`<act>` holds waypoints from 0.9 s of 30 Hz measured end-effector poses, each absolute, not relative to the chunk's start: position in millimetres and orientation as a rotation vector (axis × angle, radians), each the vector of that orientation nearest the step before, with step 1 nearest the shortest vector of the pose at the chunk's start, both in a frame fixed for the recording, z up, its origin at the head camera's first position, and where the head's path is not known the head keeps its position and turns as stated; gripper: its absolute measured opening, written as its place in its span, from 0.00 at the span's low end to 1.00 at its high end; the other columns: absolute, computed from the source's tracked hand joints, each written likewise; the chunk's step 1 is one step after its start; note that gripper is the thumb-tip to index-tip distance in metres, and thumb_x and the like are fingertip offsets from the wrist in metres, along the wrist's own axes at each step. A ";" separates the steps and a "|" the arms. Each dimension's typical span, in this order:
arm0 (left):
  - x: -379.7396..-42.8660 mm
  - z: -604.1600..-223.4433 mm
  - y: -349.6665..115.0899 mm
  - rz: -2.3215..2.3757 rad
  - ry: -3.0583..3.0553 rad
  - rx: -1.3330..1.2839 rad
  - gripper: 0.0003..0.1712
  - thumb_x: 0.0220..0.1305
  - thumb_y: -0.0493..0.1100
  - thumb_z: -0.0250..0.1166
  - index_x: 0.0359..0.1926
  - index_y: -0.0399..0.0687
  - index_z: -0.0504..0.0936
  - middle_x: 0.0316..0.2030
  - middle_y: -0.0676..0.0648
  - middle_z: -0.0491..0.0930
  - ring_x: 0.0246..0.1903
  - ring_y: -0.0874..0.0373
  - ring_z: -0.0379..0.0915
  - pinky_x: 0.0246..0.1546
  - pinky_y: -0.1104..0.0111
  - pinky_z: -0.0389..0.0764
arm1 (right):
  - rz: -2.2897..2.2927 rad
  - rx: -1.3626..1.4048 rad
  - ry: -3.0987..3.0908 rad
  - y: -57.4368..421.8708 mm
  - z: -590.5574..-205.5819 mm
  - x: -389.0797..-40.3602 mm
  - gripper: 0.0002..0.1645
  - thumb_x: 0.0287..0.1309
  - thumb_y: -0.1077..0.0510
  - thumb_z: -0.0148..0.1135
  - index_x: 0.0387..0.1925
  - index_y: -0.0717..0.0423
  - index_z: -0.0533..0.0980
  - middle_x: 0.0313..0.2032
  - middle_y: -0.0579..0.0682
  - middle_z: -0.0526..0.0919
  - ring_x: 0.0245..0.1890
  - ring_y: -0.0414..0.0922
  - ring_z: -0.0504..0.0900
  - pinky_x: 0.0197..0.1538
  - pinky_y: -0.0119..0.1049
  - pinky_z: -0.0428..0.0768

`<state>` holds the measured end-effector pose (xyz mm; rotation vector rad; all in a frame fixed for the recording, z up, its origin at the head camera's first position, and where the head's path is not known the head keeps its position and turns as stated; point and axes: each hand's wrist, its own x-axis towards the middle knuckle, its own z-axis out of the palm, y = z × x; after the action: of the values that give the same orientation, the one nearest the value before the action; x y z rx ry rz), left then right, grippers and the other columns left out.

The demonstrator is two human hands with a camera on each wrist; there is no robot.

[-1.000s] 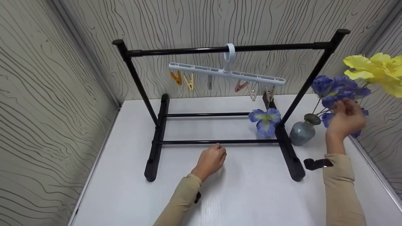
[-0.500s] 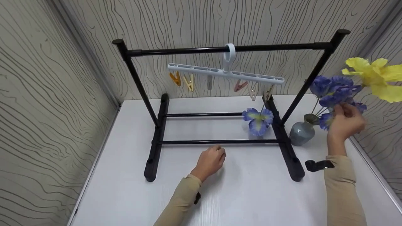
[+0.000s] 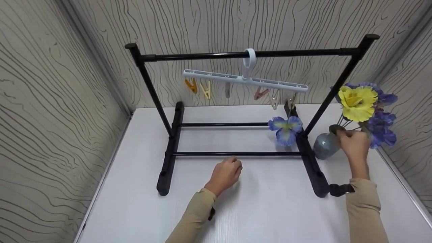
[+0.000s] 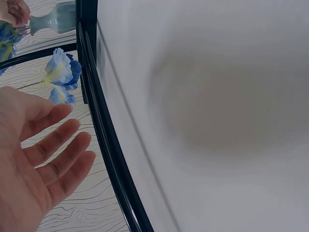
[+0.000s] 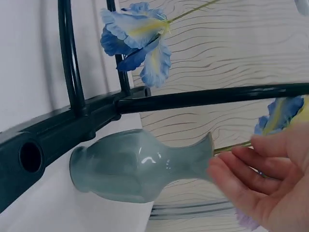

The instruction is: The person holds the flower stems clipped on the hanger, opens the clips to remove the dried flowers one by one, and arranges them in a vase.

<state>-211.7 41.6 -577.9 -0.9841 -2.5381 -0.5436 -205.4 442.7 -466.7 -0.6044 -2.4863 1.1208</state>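
My right hand [image 3: 356,145] is at the mouth of the grey-green vase [image 3: 325,146], its thumb and fingers pinching the stem of a yellow artificial flower [image 3: 357,101]. In the right wrist view the fingertips are right at the vase rim, where a stem [image 5: 229,147] runs in, and the palm hides part of the bloom. Several blue-purple flowers [image 3: 381,131] spread behind and beside the yellow one. Below the rack's front lower bar, my left hand [image 3: 225,173] rests over the table, fingers loosely curled and holding nothing, as the left wrist view [image 4: 53,154] shows.
A black rack [image 3: 219,55] stands on the white table [image 3: 256,216]. From its top bar hangs a pale blue hanger [image 3: 246,80] with several coloured clothespins; the right-end one holds a blue flower [image 3: 286,130] head-down. Wood-patterned panels [image 3: 40,101] enclose the back and sides.
My right hand has come down and left to the vase mouth, bringing the yellow flower over the vase. The hanging flower sways slightly; my left hand stays put.
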 end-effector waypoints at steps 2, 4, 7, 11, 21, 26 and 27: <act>-211.5 -576.6 42.0 -0.549 -2.549 -0.977 0.06 0.71 0.39 0.67 0.35 0.46 0.87 0.34 0.49 0.83 0.31 0.58 0.81 0.26 0.70 0.81 | 1.041 -0.475 -2.632 434.3 -466.0 -203.2 0.24 0.72 0.55 0.59 0.41 0.79 0.83 0.23 0.50 0.85 0.21 0.31 0.75 0.26 0.24 0.73; -211.5 -576.2 43.0 -0.555 -2.556 -0.975 0.05 0.70 0.39 0.67 0.35 0.46 0.87 0.34 0.49 0.83 0.31 0.58 0.81 0.26 0.70 0.81 | 1.129 -0.312 -2.701 421.9 -464.6 -204.1 0.26 0.74 0.54 0.59 0.43 0.80 0.81 0.30 0.59 0.87 0.25 0.32 0.78 0.29 0.25 0.78; -211.2 -576.1 45.9 -0.539 -2.559 -0.983 0.05 0.70 0.39 0.67 0.35 0.46 0.87 0.35 0.49 0.83 0.31 0.59 0.80 0.26 0.71 0.81 | 1.370 -0.123 -2.692 400.0 -460.8 -209.0 0.28 0.77 0.52 0.57 0.55 0.79 0.75 0.45 0.68 0.85 0.34 0.30 0.82 0.38 0.24 0.83; -210.5 -574.5 51.2 -0.515 -2.557 -0.988 0.05 0.70 0.40 0.67 0.35 0.47 0.88 0.34 0.49 0.82 0.30 0.60 0.80 0.26 0.71 0.81 | 1.633 -0.020 -2.534 372.4 -452.6 -221.0 0.35 0.80 0.48 0.51 0.69 0.75 0.64 0.64 0.72 0.73 0.56 0.38 0.79 0.56 0.26 0.79; -212.0 -561.5 50.3 -0.571 -2.554 -0.943 0.05 0.72 0.40 0.67 0.37 0.47 0.88 0.35 0.50 0.82 0.33 0.59 0.79 0.30 0.71 0.81 | 2.145 0.017 -2.105 330.9 -438.9 -261.3 0.38 0.84 0.46 0.37 0.79 0.68 0.48 0.74 0.64 0.63 0.76 0.55 0.60 0.77 0.46 0.56; -216.6 -547.9 54.1 -0.668 -2.551 -0.905 0.06 0.73 0.43 0.66 0.45 0.46 0.86 0.41 0.48 0.82 0.38 0.57 0.80 0.33 0.69 0.83 | 2.233 0.075 -1.997 320.6 -443.3 -264.2 0.26 0.82 0.44 0.39 0.62 0.59 0.69 0.45 0.44 0.88 0.50 0.42 0.86 0.63 0.39 0.77; -218.0 -544.6 56.4 -0.698 -2.543 -0.900 0.07 0.74 0.43 0.66 0.47 0.45 0.85 0.43 0.48 0.81 0.39 0.57 0.80 0.34 0.69 0.83 | 2.257 0.093 -1.971 318.4 -444.3 -264.1 0.24 0.82 0.44 0.40 0.59 0.57 0.70 0.42 0.44 0.89 0.47 0.42 0.87 0.60 0.37 0.80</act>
<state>-218.0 56.4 -544.6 -0.8997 -2.5429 -0.6979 -264.1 318.4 -444.3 0.0932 -1.9712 2.2570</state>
